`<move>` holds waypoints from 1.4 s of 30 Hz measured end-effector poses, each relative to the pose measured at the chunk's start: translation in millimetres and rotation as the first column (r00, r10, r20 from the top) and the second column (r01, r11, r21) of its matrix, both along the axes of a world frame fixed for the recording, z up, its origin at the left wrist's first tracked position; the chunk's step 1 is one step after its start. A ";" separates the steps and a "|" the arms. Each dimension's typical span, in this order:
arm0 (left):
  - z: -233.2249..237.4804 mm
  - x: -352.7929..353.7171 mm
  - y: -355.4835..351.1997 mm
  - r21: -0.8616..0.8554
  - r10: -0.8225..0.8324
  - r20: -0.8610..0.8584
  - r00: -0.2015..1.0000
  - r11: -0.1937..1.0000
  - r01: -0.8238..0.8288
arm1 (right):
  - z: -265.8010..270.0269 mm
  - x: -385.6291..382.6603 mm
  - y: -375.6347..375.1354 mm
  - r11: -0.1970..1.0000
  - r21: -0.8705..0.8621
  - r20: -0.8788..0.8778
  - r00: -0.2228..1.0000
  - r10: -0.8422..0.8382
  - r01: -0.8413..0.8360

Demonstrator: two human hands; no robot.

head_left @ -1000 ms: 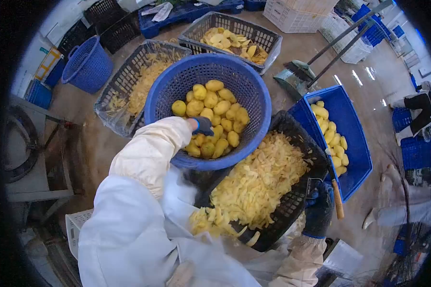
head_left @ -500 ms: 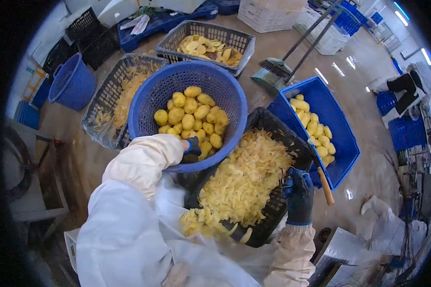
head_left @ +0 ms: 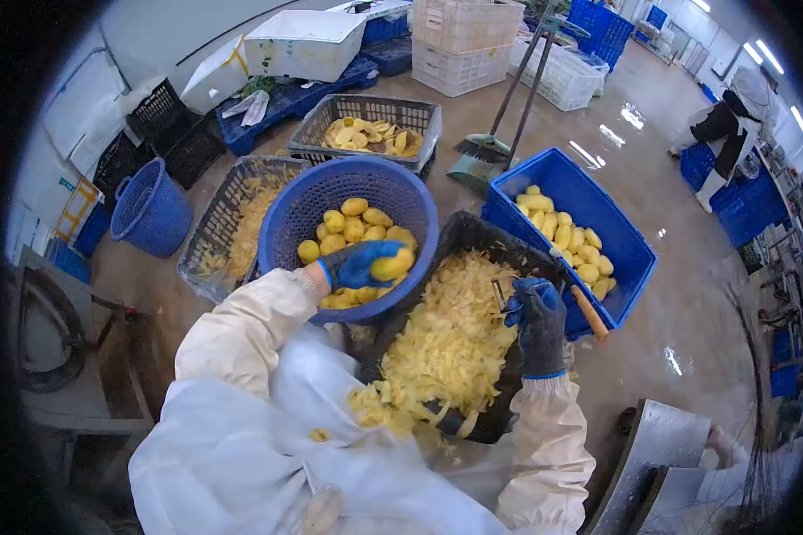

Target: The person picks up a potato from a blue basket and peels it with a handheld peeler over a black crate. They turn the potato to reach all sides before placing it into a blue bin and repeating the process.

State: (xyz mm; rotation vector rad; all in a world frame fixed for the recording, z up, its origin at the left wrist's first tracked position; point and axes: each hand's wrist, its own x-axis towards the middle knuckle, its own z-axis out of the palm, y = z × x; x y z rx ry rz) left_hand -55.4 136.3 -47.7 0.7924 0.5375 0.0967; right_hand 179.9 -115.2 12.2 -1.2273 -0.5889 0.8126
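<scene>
My left hand (head_left: 357, 265), in a blue and dark glove, is closed round a yellow potato (head_left: 393, 265) over the blue round basket (head_left: 281, 209). More potatoes (head_left: 352, 227) lie inside that basket. In my gloved right hand (head_left: 539, 325) is a peeler (head_left: 500, 292), its metal head pointing up and left. Below and between my hands, a heap of peelings (head_left: 451, 330) fills a black crate (head_left: 462, 234). To the right, pale peeled potatoes (head_left: 571, 236) sit in a blue bin (head_left: 629, 259). A wooden-handled tool (head_left: 589, 312) rests against the bin's near edge, just beyond my right hand.
Behind the round basket stand a dark crate of peelings (head_left: 241, 165) and another crate with yellow pieces (head_left: 426, 125). A long-handled broom and dustpan (head_left: 482, 165) are behind the blue bin. Another blue basket (head_left: 156, 214) stands at left. Far right, a person (head_left: 732, 125) bends over.
My left hand has risen out of the potato pile and now holds a potato. My right hand has shifted up and slightly left with the peeler. The camera view has tilted upward.
</scene>
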 end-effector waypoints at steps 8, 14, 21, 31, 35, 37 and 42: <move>55.5 69.9 -119.7 0.327 0.034 0.447 0.894 0.924 -0.199 | 25.4 -64.2 2.2 0.994 0.068 0.475 0.879 0.047 -0.089; 45.5 89.0 -142.1 -0.507 0.162 0.463 0.872 0.855 0.110 | 19.5 -41.3 3.1 1.000 -0.013 0.122 0.992 -0.017 0.019; 27.2 95.6 -133.7 -0.533 0.199 0.482 0.853 0.839 0.105 | 12.9 -32.6 10.9 0.994 -0.076 0.092 0.993 -0.070 0.078; 22.4 89.0 -113.1 -0.694 0.336 0.454 0.825 0.715 0.090 | 12.5 -59.6 12.1 0.988 0.153 0.740 0.662 -0.123 0.013; 34.1 79.9 -124.9 -0.690 0.349 0.335 0.875 0.724 -0.025 | -9.8 3.3 7.6 0.977 0.106 0.168 0.966 -0.199 0.183; 34.1 80.2 -121.3 -0.688 0.343 0.363 0.866 0.726 0.001 | -6.1 9.0 10.2 0.918 0.217 0.010 0.940 -0.342 0.331; 28.0 86.4 -129.8 -0.537 0.222 0.364 0.905 0.843 0.009 | -2.6 -26.0 6.9 0.997 0.061 0.192 0.980 -0.060 0.049</move>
